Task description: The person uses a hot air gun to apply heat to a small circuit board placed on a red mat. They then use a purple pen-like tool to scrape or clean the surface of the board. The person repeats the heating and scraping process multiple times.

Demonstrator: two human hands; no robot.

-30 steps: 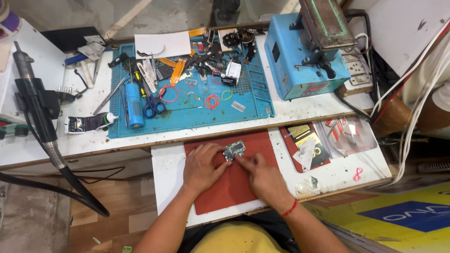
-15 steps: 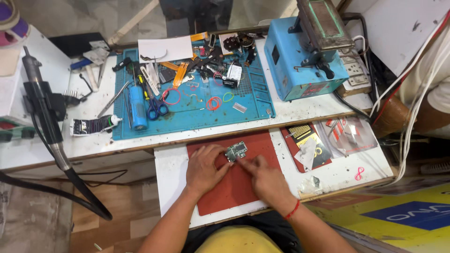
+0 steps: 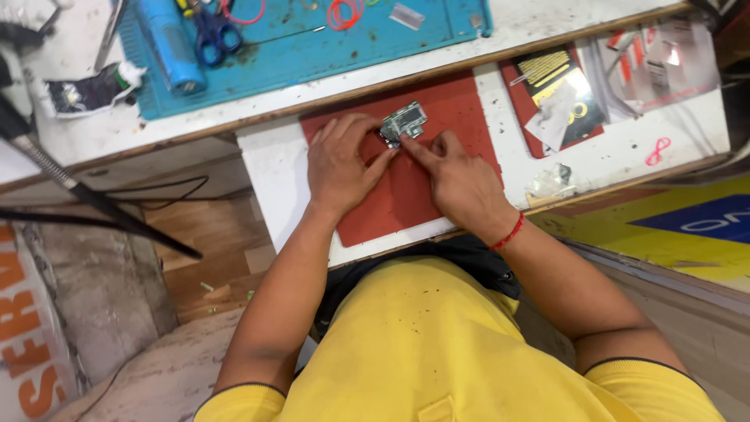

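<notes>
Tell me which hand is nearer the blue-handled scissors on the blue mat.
Left. The left hand lies on the red mat, below and right of the scissors, touching the small circuit board. The right hand sits farther right, its forefinger on that board.

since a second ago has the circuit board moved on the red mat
No. The circuit board sits near the red mat's far edge, between both hands, as before. Only the camera view has shifted.

Two hands [image 3: 340,164] [image 3: 461,180], one circuit board [image 3: 405,122], one red mat [image 3: 406,187], one blue mat [image 3: 312,47], one pair of scissors [image 3: 209,35].
</notes>
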